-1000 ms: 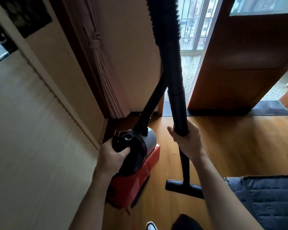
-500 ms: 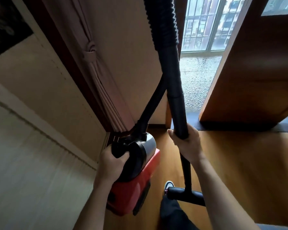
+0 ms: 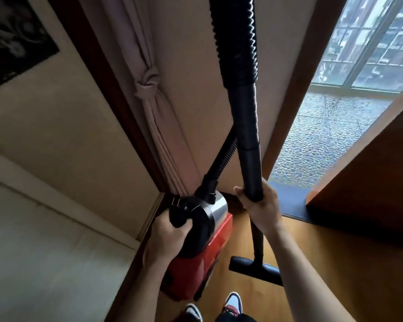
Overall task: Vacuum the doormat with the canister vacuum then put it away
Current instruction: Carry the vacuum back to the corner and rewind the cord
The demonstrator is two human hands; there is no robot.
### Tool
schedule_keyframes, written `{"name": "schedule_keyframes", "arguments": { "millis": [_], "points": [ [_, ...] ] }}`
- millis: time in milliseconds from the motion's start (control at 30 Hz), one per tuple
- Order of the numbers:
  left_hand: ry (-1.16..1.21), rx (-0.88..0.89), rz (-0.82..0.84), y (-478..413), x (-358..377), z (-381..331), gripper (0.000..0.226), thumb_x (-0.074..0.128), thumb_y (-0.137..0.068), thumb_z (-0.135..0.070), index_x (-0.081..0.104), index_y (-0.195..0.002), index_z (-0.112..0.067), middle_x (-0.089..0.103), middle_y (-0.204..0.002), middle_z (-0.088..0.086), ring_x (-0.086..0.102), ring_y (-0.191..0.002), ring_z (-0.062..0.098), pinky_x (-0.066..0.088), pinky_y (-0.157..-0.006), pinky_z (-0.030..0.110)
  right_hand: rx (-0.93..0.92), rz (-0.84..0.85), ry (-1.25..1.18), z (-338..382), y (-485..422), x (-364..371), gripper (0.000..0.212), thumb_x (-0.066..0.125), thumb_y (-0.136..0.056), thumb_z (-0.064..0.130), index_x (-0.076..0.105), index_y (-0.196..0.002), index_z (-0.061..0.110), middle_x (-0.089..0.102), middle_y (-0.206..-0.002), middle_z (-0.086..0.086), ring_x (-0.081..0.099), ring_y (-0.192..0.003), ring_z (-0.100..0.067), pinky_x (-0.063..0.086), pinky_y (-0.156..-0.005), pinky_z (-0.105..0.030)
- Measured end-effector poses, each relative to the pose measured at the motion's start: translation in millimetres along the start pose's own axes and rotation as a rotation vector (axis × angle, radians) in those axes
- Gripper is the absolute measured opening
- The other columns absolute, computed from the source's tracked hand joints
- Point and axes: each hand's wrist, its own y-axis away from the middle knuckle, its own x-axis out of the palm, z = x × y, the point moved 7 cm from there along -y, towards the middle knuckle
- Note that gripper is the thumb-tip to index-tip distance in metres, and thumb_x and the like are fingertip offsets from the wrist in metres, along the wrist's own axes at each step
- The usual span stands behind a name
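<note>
Brought forward since the earlier frames, two shoes (image 3: 233, 302) are now seen just below the canister vacuum (image 3: 203, 254), and the quilted blue fabric formerly seen to its right is no longer in view. The vacuum's top handle is gripped by the left hand (image 3: 166, 238), and the body is judged to be carried clear of the wooden floor (image 3: 316, 263). Just right of the vacuum, the wand (image 3: 250, 159) is clasped by the right hand (image 3: 260, 205), with the floor head (image 3: 254, 270) hanging low. Beyond the vacuum a knotted curtain (image 3: 149, 101) is approached. Vacuuming is judged finished and putting away under way
</note>
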Motion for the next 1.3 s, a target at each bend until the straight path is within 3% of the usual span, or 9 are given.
{"name": "schedule_keyframes", "arguments": {
  "millis": [67,167,367,567,767,900,1100,1200,1300],
  "points": [
    [-0.022,-0.011,-0.008,-13,-1,4,0.011,0.077,-0.077,-0.017,0.069,-0.08,-0.024,0.072,-0.074,-0.012,0.067,-0.068,0.0,0.059,-0.07,0.035,-0.003,0.015,-0.002,-4,-11,8,0.036,0.075,-0.082,0.021,0.056,-0.077,0.051,0.053,-0.062,0.008,0.051,-0.058,-0.021,0.04,-0.054,-0.022],
    [-0.031,-0.038,-0.03,-27,-5,12,0.013,0.077,-0.078,-0.018,0.068,-0.082,-0.026,0.071,-0.078,-0.008,0.068,-0.075,0.005,0.055,-0.069,0.03,0.0,0.029,0.004,-11,-23,18,0.045,0.078,-0.085,0.013,0.055,-0.076,0.051,0.052,-0.061,0.012,0.048,-0.055,-0.013,0.038,-0.053,-0.017],
    [-0.041,-0.091,-0.028,-50,-4,36,0.009,0.074,-0.079,-0.018,0.067,-0.081,-0.024,0.07,-0.077,-0.005,0.067,-0.073,0.007,0.05,-0.064,0.027,0.067,0.036,0.018,-46,-43,44,0.048,0.08,-0.086,0.012,0.052,-0.071,0.049,0.05,-0.062,0.015,0.046,-0.057,-0.017,0.037,-0.054,-0.027],
    [-0.082,-0.152,-0.017,-80,13,84,0.011,0.075,-0.079,-0.022,0.064,-0.079,-0.025,0.068,-0.076,-0.005,0.067,-0.074,0.012,0.055,-0.068,0.035,0.06,0.069,0.007,-87,-56,83,0.047,0.077,-0.087,0.006,0.048,-0.078,0.042,0.05,-0.066,0.023,0.043,-0.06,-0.005,0.034,-0.056,-0.015],
    [-0.079,-0.138,-0.021,-121,56,152,0.027,0.078,-0.079,-0.017,0.058,-0.076,-0.036,0.065,-0.078,-0.014,0.06,-0.077,0.0,0.045,-0.063,0.023,0.011,0.097,-0.008,-164,-79,120,0.035,0.076,-0.088,0.008,0.052,-0.082,0.034,0.052,-0.069,0.011,0.05,-0.063,-0.015,0.045,-0.055,-0.037],
    [-0.069,-0.145,-0.015,-154,94,217,0.026,0.079,-0.078,-0.013,0.06,-0.077,-0.032,0.063,-0.077,-0.016,0.063,-0.077,0.007,0.046,-0.065,0.024,-0.01,0.097,-0.01,-219,-90,150,0.048,0.076,-0.087,0.002,0.047,-0.08,0.039,0.053,-0.067,0.02,0.05,-0.061,-0.004,0.04,-0.059,-0.014],
    [-0.1,-0.195,-0.01,-202,147,325,0.012,0.074,-0.081,-0.02,0.065,-0.087,-0.026,0.067,-0.084,-0.006,0.067,-0.081,0.019,0.059,-0.07,0.043,-0.063,0.132,-0.022,-305,-95,200,0.048,0.075,-0.086,-0.002,0.045,-0.077,0.035,0.052,-0.065,0.025,0.047,-0.058,-0.001,0.035,-0.059,-0.011],
    [-0.095,-0.2,-0.017,-223,172,366,0.012,0.074,-0.08,-0.019,0.064,-0.079,-0.026,0.068,-0.077,-0.005,0.068,-0.075,0.019,0.059,-0.065,0.043,-0.055,0.098,-0.005,-346,-105,216,0.037,0.077,-0.085,0.006,0.05,-0.075,0.027,0.057,-0.064,0.009,0.051,-0.057,-0.011,0.045,-0.055,-0.032],
    [-0.116,-0.205,0.011,-242,200,407,0.009,0.074,-0.081,-0.023,0.065,-0.084,-0.022,0.069,-0.077,-0.001,0.069,-0.071,0.02,0.06,-0.06,0.044,-0.079,0.095,-0.041,-375,-113,228,0.03,0.076,-0.086,0.014,0.053,-0.076,-0.002,0.058,-0.069,-0.027,0.056,-0.061,-0.041,0.049,-0.054,-0.05]
  ]
}}
